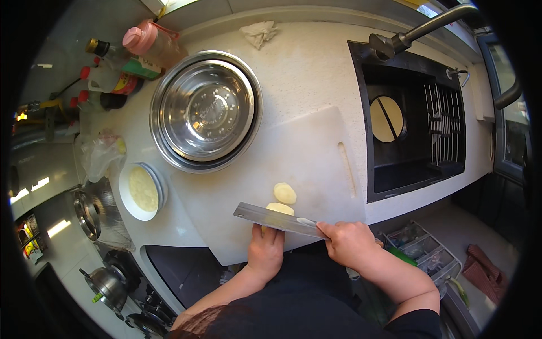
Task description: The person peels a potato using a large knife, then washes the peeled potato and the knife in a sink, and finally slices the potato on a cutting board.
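My right hand (pixel 351 244) is closed round the handle of a wide-bladed kitchen knife (pixel 265 217), its blade pointing left across the cutting board's near part. Just left of the handle, my left hand (pixel 265 253) has its fingers bent at the near side of the blade, gripping a pale yellow peeled potato mostly hidden by blade and fingers. Beyond the blade shows a pale yellow cut piece (pixel 280 208), and a little farther off lies an oval slice (pixel 285 193). Underneath is the white cutting board (pixel 316 147). A whitish bit clings to the blade near the handle.
Nested steel bowls (pixel 255 135) overlap the board's far left. Left of the board stand stacked white bowls (pixel 125 195) with pale contents. Bottles (pixel 113 82) and a pink-lidded jug (pixel 148 39) line the back left. A black sink (pixel 387 186) with a tap (pixel 429 28) is right.
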The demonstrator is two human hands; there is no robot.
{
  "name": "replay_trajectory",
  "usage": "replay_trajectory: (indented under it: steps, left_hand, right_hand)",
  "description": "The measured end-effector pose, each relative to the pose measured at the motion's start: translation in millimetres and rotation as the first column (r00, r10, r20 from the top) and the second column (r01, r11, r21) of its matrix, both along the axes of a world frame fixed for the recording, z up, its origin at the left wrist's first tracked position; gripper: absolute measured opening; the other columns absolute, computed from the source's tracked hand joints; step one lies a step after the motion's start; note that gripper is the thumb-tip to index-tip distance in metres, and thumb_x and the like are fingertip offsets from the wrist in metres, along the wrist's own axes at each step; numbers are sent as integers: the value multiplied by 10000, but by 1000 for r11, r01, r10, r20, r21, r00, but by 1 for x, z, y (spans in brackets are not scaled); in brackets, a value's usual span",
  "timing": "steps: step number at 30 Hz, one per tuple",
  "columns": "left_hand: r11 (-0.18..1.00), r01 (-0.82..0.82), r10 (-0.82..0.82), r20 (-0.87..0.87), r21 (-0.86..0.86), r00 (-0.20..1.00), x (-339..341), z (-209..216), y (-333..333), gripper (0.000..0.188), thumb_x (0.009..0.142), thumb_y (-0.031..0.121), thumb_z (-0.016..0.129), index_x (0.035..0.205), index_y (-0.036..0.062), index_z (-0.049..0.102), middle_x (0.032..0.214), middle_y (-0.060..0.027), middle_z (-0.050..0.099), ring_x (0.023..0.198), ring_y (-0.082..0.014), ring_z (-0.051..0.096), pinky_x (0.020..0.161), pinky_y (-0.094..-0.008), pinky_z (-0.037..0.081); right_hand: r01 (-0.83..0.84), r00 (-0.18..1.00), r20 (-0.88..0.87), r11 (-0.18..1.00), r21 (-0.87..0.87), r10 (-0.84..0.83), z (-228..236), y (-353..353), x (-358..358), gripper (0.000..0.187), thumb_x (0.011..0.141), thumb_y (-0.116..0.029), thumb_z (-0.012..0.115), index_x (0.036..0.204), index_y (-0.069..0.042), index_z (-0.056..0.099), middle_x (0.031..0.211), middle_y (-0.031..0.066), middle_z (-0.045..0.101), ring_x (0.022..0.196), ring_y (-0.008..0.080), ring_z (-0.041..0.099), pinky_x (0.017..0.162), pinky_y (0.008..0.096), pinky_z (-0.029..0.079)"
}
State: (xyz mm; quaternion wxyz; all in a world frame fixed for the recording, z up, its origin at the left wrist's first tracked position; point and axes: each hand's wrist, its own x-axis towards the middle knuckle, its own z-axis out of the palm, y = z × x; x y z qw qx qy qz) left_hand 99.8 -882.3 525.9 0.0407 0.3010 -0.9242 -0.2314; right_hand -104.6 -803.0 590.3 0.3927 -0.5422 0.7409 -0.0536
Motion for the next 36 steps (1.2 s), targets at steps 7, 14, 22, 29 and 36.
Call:
replay_trajectory:
  steps: [7,14,22,29,36]
  left_hand:
    - [999,45,-44,48,-20,998,0,4,-4,447,729,1,600,1173,-39,621,1286,-170,518,1116,-503,508,818,-426,562]
    - [999,39,-38,46,-21,998,-4,6,-3,471,738,1,595,1208,-33,606,1293,-155,520,1142,-470,501,856,-417,543]
    - [999,25,-25,24,22,999,3,1,2,500,699,-49,582,1198,-15,596,1266,-191,503,1146,-465,471,899,-456,504]
    - [998,-1,0,24,56,1000,5,-1,6,434,701,-15,597,1134,2,625,1184,-201,510,1079,-451,482,863,-464,518]
    - [999,35,-35,11,3,999,4,1,2,393,711,-8,602,1102,-20,635,1154,-191,526,1055,-438,501,817,-443,547]
  right_hand:
    - [-2,999,54,993,117,-5,-19,-19,7,250,808,-120,593,1037,-111,692,749,151,682,651,345,666,583,456,534]
    - [47,998,43,995,93,-51,-49,-28,30,213,810,-111,561,997,-90,661,746,172,676,656,357,668,587,470,533]
    - [61,998,41,994,-94,-58,-34,-12,25,190,807,-99,572,986,-68,629,724,157,662,657,358,666,596,466,543]
    - [56,998,-13,994,-98,-58,-12,6,19,297,783,-114,620,1076,-81,653,693,123,650,618,311,661,560,429,542]
    - [40,999,-3,996,-79,-40,-10,4,18,303,785,-111,617,1083,-81,658,704,118,655,618,304,663,558,423,542]
